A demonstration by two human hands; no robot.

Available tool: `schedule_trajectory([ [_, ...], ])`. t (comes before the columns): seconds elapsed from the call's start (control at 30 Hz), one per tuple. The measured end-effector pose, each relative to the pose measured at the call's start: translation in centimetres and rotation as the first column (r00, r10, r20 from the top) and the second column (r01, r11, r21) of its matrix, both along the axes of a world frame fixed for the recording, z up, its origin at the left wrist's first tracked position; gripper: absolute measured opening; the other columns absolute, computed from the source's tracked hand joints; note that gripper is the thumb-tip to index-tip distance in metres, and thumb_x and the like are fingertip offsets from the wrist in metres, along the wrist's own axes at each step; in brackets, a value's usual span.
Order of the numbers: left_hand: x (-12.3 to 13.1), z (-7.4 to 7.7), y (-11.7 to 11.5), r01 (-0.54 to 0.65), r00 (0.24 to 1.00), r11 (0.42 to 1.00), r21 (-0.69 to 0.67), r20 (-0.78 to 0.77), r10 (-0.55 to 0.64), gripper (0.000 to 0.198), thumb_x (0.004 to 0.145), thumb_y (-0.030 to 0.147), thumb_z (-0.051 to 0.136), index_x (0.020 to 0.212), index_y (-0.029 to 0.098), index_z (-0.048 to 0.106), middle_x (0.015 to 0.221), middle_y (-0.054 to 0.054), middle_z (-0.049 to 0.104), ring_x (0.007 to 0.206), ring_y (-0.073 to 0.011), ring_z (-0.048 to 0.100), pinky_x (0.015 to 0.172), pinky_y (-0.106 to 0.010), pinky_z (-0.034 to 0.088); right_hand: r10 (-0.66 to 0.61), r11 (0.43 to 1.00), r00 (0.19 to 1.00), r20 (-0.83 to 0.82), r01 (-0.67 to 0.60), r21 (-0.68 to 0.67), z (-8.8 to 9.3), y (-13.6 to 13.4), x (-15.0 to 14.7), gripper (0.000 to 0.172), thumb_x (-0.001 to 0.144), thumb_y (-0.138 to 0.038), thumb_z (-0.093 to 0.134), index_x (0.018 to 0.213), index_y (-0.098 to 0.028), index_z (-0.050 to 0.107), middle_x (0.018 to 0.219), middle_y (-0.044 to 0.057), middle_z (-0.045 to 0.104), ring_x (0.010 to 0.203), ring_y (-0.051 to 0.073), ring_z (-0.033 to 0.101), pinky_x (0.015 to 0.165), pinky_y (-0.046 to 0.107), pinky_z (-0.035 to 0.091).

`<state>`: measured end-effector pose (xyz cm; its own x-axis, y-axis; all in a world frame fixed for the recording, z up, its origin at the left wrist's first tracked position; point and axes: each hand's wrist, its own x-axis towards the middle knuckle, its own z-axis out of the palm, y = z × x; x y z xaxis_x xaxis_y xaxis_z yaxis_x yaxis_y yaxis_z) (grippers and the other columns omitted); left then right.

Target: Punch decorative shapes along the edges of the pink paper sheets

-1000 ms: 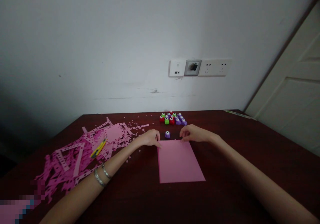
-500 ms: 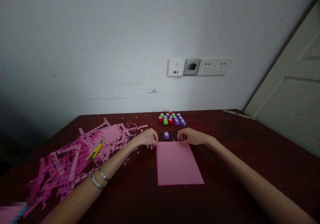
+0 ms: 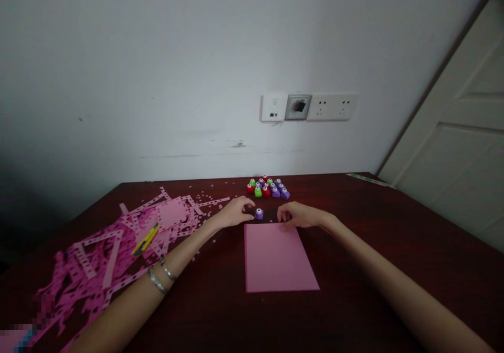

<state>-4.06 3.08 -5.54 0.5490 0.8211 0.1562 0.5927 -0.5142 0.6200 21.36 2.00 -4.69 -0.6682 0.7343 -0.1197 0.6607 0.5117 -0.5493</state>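
A sheet of pink paper [image 3: 280, 258] lies flat on the dark red table, with a darker pink layer showing along its left edge. My right hand [image 3: 299, 215] has its curled fingers and thumb at the sheet's far right corner, pinching the edge. Just beyond the far edge stands a small purple craft punch [image 3: 259, 214] with a white top. To its left is my left hand [image 3: 236, 212], thumb and fingers apart and aimed at the punch; whether they touch it is hard to make out.
Several red, green and purple craft punches [image 3: 268, 187] are grouped near the wall. Punched pink paper strips [image 3: 114, 253] and scraps cover the left side, with a yellow utility knife [image 3: 145, 239] on top. A patterned strip [image 3: 370, 179] lies at the back right.
My left hand has let go of the sheet's far left corner and opened beside the purple punch. My right hand stays at the far right corner. The view has shifted slightly.
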Motion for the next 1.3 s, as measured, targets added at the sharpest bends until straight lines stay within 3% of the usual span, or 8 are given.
schedule_trajectory([
  [0.1,0.5,0.0,0.7,0.104,0.995,0.995,0.001,0.004,-0.104,0.039,0.069,0.027,0.064,0.106,0.015,0.060,0.102,-0.008,0.061,0.086,-0.0165,0.056,0.076,-0.027,0.043,0.007,1.000,1.000,-0.008,-0.007,-0.013,0.0,0.0,0.1,0.023,0.069,-0.034,0.066,0.081,-0.015,0.062,0.074,0.002,0.058,0.066,0.013,0.052,0.057,0.022,0.038],
  [0.23,0.6,0.1,1.0,0.213,0.977,0.976,-0.037,0.036,-0.212,0.030,0.075,0.031,0.060,0.100,0.016,0.064,0.098,-0.006,0.062,0.086,-0.0150,0.056,0.077,-0.026,0.042,0.007,1.000,1.000,-0.017,-0.007,-0.022,0.0,0.0,0.1,0.024,0.069,-0.034,0.065,0.081,-0.014,0.062,0.075,0.002,0.058,0.067,0.013,0.053,0.058,0.023,0.038],
  [0.47,0.3,-0.3,1.1,0.163,0.985,0.987,-0.010,0.067,-0.162,0.027,0.073,0.035,0.062,0.092,0.017,0.066,0.091,-0.005,0.063,0.080,-0.0145,0.056,0.071,-0.024,0.041,0.001,1.000,1.000,0.000,-0.001,-0.008,0.1,-0.1,-0.1,0.021,0.070,-0.032,0.064,0.081,-0.014,0.062,0.075,0.002,0.057,0.066,0.013,0.052,0.057,0.022,0.038],
  [0.63,0.2,0.3,0.9,0.192,0.981,0.981,-0.011,0.032,-0.191,0.026,0.071,0.035,0.062,0.089,0.016,0.067,0.090,-0.005,0.062,0.080,-0.0147,0.056,0.070,-0.025,0.041,-0.016,1.000,1.000,0.009,0.016,-0.008,0.1,-0.1,0.0,0.023,0.069,-0.032,0.066,0.082,-0.014,0.061,0.075,0.002,0.058,0.066,0.013,0.052,0.056,0.022,0.037],
  [0.87,-0.6,1.6,1.0,0.187,0.980,0.969,-0.160,-0.038,-0.195,0.041,0.066,0.037,0.066,0.100,0.014,0.064,0.090,-0.007,0.064,0.077,-0.0151,0.056,0.067,-0.025,0.041,-0.019,1.000,1.000,0.017,0.019,-0.004,0.2,-0.1,0.0,0.023,0.068,-0.032,0.066,0.081,-0.014,0.062,0.075,0.002,0.058,0.065,0.013,0.051,0.055,0.022,0.036],
  [1.03,-2.2,2.2,0.7,0.114,0.983,0.964,-0.238,-0.112,-0.144,0.030,0.063,0.033,0.066,0.084,0.012,0.068,0.075,-0.005,0.066,0.070,-0.0152,0.057,0.063,-0.025,0.041,0.007,1.000,1.000,0.001,-0.007,0.001,-0.2,0.3,0.3,0.023,0.068,-0.034,0.065,0.079,-0.015,0.063,0.075,0.002,0.059,0.066,0.013,0.052,0.056,0.022,0.036],
  [1.3,-1.6,1.2,-0.4,0.116,0.987,0.958,-0.261,-0.081,-0.141,0.024,0.063,0.034,0.065,0.074,0.013,0.067,0.067,-0.003,0.064,0.061,-0.0124,0.054,0.057,-0.023,0.038,0.012,0.999,0.997,-0.078,-0.015,-0.038,-0.6,0.6,0.4,0.025,0.069,-0.037,0.064,0.077,-0.013,0.065,0.069,0.002,0.059,0.062,0.013,0.051,0.054,0.023,0.036],
])
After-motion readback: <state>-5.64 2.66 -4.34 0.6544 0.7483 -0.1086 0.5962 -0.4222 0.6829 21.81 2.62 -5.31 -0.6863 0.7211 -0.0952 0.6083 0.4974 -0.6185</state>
